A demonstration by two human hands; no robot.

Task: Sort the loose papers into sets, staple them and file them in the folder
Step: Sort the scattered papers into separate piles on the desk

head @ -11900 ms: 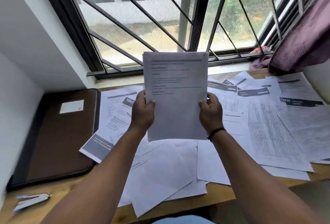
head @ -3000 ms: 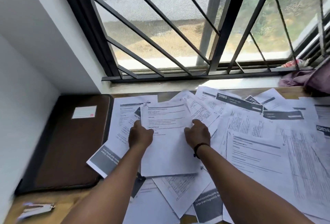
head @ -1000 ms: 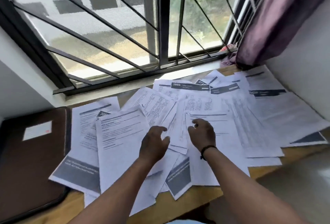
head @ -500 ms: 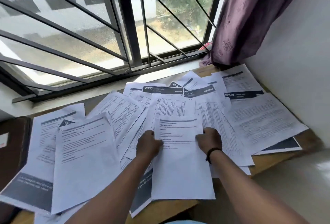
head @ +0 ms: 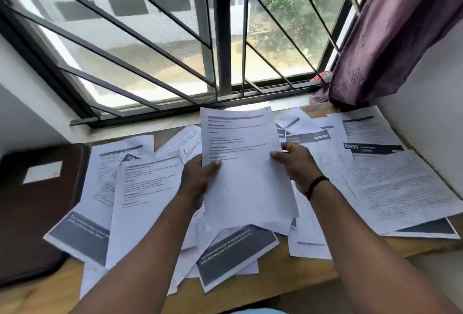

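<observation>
I hold a printed white sheet tilted up above the desk. My left hand grips its left edge and my right hand grips its right edge. Under and around it, many loose papers lie scattered and overlapping on the wooden desk. A similar text sheet lies flat to the left of my hands. The brown folder lies shut at the desk's left end, with a white label on its cover. No stapler is in view.
A barred window and its sill run along the back of the desk. A purple curtain hangs at the right. White walls close in both ends of the desk. Sheets with dark banners overhang the front edge.
Half a second ago the sheet lay flat on the pile under both hands; now both hands have lifted it off the desk. The view has swung back left, showing the folder again.
</observation>
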